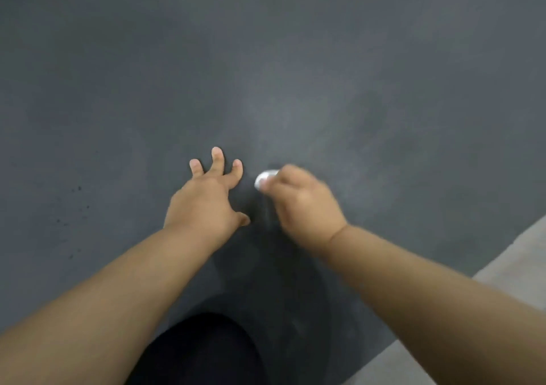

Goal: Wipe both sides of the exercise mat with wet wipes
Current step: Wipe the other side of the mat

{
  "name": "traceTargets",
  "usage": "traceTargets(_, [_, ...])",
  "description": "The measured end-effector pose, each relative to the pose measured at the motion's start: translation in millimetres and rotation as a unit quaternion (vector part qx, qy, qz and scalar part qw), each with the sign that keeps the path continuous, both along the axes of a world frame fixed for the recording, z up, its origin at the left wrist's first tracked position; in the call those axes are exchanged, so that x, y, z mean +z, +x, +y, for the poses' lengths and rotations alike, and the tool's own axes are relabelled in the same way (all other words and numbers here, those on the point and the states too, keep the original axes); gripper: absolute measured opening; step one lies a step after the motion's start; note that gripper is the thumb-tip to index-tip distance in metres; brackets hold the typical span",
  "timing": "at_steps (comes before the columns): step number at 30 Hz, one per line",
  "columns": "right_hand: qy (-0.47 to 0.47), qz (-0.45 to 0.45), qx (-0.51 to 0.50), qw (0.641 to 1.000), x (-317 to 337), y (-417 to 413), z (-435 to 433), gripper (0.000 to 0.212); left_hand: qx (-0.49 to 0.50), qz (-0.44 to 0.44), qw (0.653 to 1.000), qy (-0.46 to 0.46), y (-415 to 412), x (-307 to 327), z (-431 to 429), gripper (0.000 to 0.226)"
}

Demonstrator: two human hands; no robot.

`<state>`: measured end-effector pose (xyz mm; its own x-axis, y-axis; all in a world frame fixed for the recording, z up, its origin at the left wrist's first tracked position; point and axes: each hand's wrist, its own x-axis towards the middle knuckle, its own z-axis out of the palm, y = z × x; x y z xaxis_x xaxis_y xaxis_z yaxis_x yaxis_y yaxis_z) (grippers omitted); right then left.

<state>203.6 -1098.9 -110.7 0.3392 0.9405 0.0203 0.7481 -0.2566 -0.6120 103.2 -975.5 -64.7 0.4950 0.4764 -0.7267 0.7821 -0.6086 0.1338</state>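
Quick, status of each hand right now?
Left hand: open, fingers spread on the mat.
Right hand: closed around a white wipe, blurred.

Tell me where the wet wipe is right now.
In the head view, the wet wipe is gripped by the right hand just right of centre, over the dark mat, close beside the spread left hand.
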Motion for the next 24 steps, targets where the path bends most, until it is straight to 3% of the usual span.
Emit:
traceTargets(2, [-0.021, 0.005, 0.094, 0.995, 4, -5, 5, 0.029, 0.015, -0.048, 0.998, 0.038, 1, 12, 27, 0.081])
traceTargets(3, [-0.024, 0.008, 0.077, 0.997, 4, 7, 11, 0.030, 0.021, -0.079, 0.994, 0.069, 2, 15, 44, 0.082])
traceTargets(6, [0.003, -0.066, -0.124, 0.990, 5, 68, 33, 0.024, 0.013, -0.053, 0.994, 0.093, 10, 8, 85, 0.112])
traceTargets(8, [-0.042, -0.078, -0.274, 0.958, 7, 107, 45, 0.019, 0.012, -0.005, 0.998, 0.060, 13, -3, 93, 0.124])
traceTargets(10, [-0.066, -0.069, -0.355, 0.930, 4, 117, 55, 0.018, 0.003, -0.003, 0.998, 0.059, 15, -13, 95, 0.126])
traceTargets(12, [-0.028, -0.073, -0.323, 0.943, 2, 92, 63, 0.013, -0.006, -0.006, 0.998, 0.063, 12, -15, 95, 0.126])
traceTargets(14, [0.022, -0.057, -0.215, 0.975, 1, 49, 70, 0.016, -0.015, -0.005, 0.998, 0.058, 13, -17, 98, 0.125])
traceTargets(17, [0.018, -0.011, -0.034, 0.999, 2, 10, 78, 0.023, -0.015, 0.004, 0.999, 0.041, 15, -18, 98, 0.124])
traceTargets(19, [-0.003, -0.020, -0.003, 1.000, 5, 28, 85, 0.022, -0.017, 0.009, 0.999, 0.030, 17, -17, 98, 0.122])
traceTargets(22, [-0.031, -0.081, -0.173, 0.981, 8, 83, 94, 0.009, -0.019, 0.020, 1.000, 0.015, 18, -17, 99, 0.120])
traceTargets(24, [-0.070, -0.079, -0.306, 0.946, 11, 115, 101, 0.024, -0.020, 0.023, 0.999, 0.010, 19, -17, 99, 0.119])
